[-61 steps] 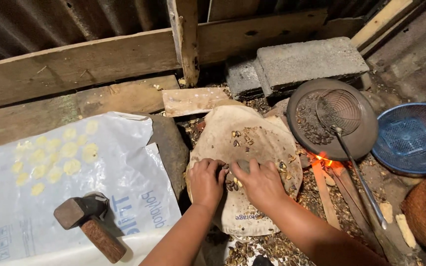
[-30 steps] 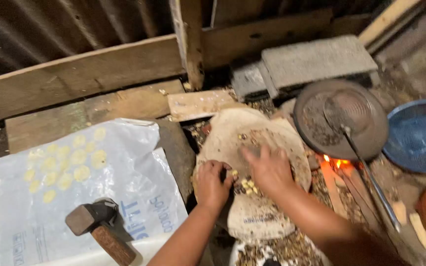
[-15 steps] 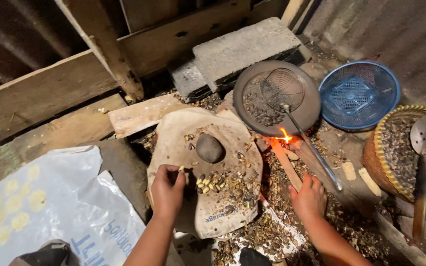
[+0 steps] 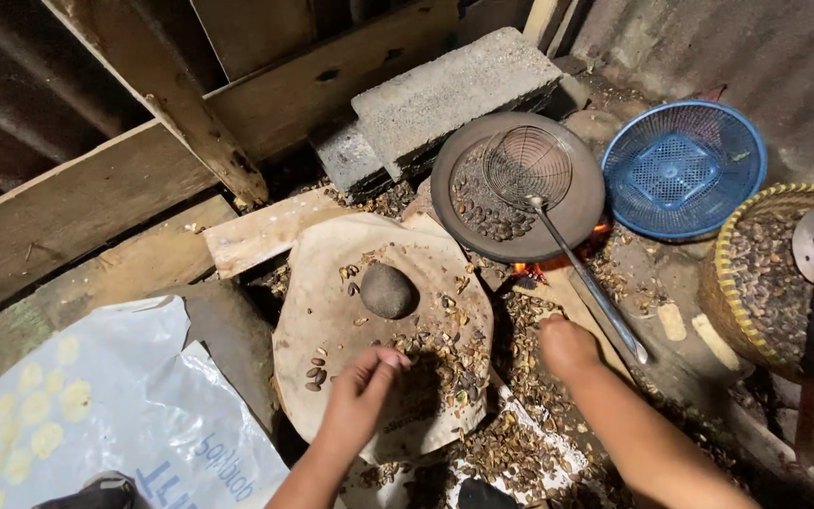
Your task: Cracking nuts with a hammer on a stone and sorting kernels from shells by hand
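**Picking through nuts on the flat stone**

The left hand (image 4: pixel 362 386) pinches at cracked nuts (image 4: pixel 431 363) on the flat stone (image 4: pixel 332 283), fingers together; the right hand (image 4: pixel 567 347), closed on what I cannot tell, reaches toward the skimmer handle (image 4: pixel 591 287); sorting seems under way, calling for careful picking; a round stone (image 4: pixel 388 289) sits nearby; pan (image 4: pixel 454 203) over embers, blue basket (image 4: pixel 685 170), plank walls.

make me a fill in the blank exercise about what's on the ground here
1. The round grey stone rests on the flat tan slab, ____ from the left hand.
2. The wire mesh skimmer lies in the round dark ____.
3. The plastic basket beside the dark pan is ____ in colour.
4. The right hand is closed near the skimmer's ____.

Missing words: apart; pan; blue; handle
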